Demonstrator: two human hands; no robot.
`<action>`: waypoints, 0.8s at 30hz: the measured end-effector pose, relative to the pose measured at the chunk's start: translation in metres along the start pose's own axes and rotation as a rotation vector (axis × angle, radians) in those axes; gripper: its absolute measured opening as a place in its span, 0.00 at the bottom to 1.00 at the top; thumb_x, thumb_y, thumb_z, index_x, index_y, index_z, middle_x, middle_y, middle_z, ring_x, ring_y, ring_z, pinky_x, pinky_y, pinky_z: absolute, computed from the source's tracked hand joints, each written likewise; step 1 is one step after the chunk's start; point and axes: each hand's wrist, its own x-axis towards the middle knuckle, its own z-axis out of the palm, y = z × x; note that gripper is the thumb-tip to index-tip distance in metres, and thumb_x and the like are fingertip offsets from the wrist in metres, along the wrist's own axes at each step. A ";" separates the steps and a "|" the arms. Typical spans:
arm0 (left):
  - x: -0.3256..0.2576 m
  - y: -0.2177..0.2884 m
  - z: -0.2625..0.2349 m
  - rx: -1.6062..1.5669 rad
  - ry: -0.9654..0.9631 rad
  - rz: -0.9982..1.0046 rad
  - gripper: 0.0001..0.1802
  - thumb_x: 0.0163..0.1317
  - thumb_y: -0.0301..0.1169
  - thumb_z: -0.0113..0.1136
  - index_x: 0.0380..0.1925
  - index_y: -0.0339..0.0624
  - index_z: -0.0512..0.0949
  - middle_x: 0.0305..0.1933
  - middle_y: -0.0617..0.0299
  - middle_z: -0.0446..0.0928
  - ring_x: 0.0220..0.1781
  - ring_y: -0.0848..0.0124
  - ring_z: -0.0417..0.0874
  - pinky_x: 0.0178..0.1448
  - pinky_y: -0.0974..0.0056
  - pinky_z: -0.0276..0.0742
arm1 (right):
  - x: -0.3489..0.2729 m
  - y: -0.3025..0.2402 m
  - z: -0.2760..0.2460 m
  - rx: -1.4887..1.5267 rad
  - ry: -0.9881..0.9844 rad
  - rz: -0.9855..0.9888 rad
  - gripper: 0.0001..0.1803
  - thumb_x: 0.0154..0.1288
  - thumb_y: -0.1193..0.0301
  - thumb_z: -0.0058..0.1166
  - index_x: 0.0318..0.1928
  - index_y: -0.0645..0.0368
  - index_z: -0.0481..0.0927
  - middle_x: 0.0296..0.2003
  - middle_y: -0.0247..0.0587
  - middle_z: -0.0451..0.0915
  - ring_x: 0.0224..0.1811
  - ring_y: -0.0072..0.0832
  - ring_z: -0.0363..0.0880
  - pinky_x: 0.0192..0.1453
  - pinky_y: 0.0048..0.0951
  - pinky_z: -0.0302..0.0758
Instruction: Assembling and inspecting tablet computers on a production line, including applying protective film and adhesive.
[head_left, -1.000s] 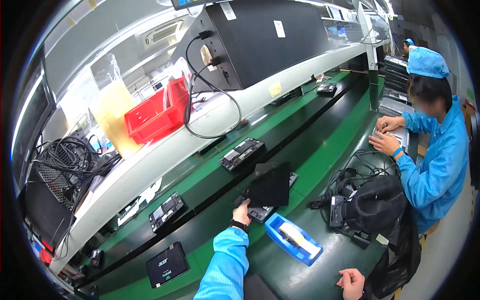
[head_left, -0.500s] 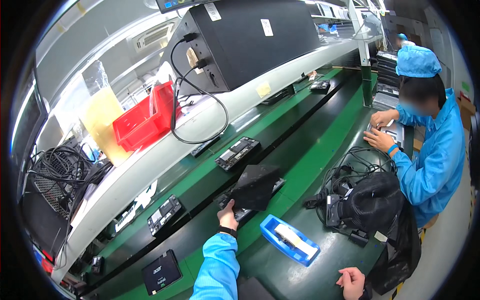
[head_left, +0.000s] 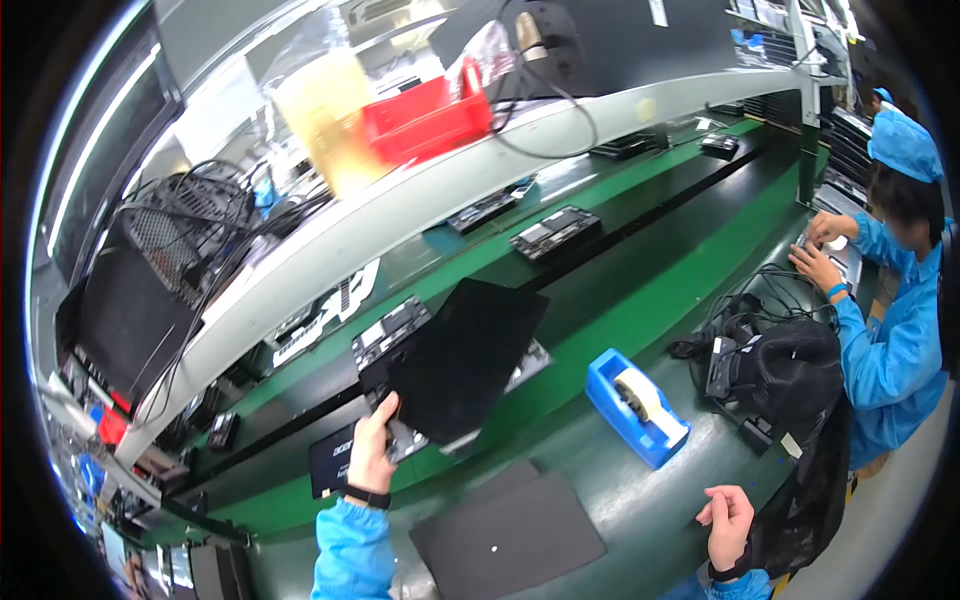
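Observation:
My left hand (head_left: 370, 450) grips the near left edge of an opened laptop base, whose grey metal corner (head_left: 405, 440) shows by my fingers. A flat black sheet (head_left: 470, 355) lies over the base and hides most of it. The pair is tilted above the green work surface. My right hand (head_left: 728, 520) hovers at the lower right, fingers curled in with nothing visible in them. Between the hands, toward the far side, stands a blue tape dispenser (head_left: 638, 408) with a pale roll. Two dark grey sheets (head_left: 510, 545) lie overlapped on the near table.
Opened electronic units (head_left: 555, 232) lie along the green-and-black line. A tablet-like black panel (head_left: 330, 462) is partly behind the held base. Black cables and a mesh bundle (head_left: 790, 365) sit right, beside a co-worker in blue (head_left: 895, 330). A red bin (head_left: 425, 120) stands on the white shelf.
My left hand has lifted the base with its black sheet off the line and drawn it nearer. My view has turned left, bringing the dark grey sheets into sight. My right hand stays curled.

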 end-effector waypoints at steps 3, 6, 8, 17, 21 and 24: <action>-0.081 0.011 -0.037 0.015 0.036 -0.074 0.14 0.61 0.32 0.58 0.42 0.33 0.76 0.37 0.56 0.81 0.34 0.66 0.84 0.39 0.64 0.82 | -0.007 -0.027 0.032 0.024 -0.188 -0.033 0.08 0.69 0.72 0.44 0.41 0.64 0.75 0.25 0.37 0.78 0.26 0.19 0.75 0.32 0.19 0.71; -0.153 -0.010 -0.060 -0.012 0.051 -0.149 0.18 0.62 0.34 0.56 0.46 0.30 0.74 0.41 0.54 0.80 0.39 0.65 0.83 0.44 0.61 0.82 | -0.006 -0.050 0.073 0.146 -0.472 -0.040 0.14 0.70 0.69 0.45 0.50 0.65 0.72 0.38 0.42 0.79 0.38 0.24 0.77 0.43 0.24 0.74; -0.186 -0.037 -0.087 0.020 0.094 -0.233 0.19 0.62 0.33 0.57 0.47 0.29 0.73 0.43 0.53 0.79 0.39 0.64 0.83 0.43 0.61 0.81 | -0.004 -0.051 0.096 0.165 -0.557 -0.052 0.19 0.72 0.64 0.41 0.54 0.66 0.70 0.45 0.44 0.77 0.45 0.26 0.75 0.48 0.27 0.72; -0.231 -0.099 -0.081 0.196 0.238 0.074 0.20 0.62 0.25 0.54 0.53 0.26 0.67 0.49 0.52 0.76 0.50 0.70 0.76 0.56 0.67 0.70 | -0.018 -0.019 0.112 0.192 -0.622 0.158 0.15 0.71 0.65 0.44 0.45 0.65 0.74 0.39 0.34 0.77 0.42 0.20 0.72 0.49 0.25 0.70; -0.237 -0.108 -0.083 0.257 0.353 0.246 0.23 0.64 0.25 0.50 0.57 0.25 0.63 0.58 0.47 0.70 0.60 0.66 0.71 0.63 0.66 0.64 | -0.024 -0.029 0.110 0.044 -0.592 0.206 0.07 0.67 0.69 0.50 0.38 0.62 0.74 0.29 0.31 0.76 0.28 0.16 0.72 0.33 0.19 0.69; -0.251 -0.102 -0.102 0.736 0.312 0.635 0.27 0.57 0.20 0.46 0.59 0.28 0.62 0.62 0.46 0.66 0.68 0.56 0.62 0.71 0.57 0.53 | -0.018 -0.025 0.106 0.033 -0.619 0.311 0.07 0.67 0.69 0.50 0.36 0.60 0.74 0.26 0.31 0.75 0.23 0.15 0.70 0.25 0.17 0.67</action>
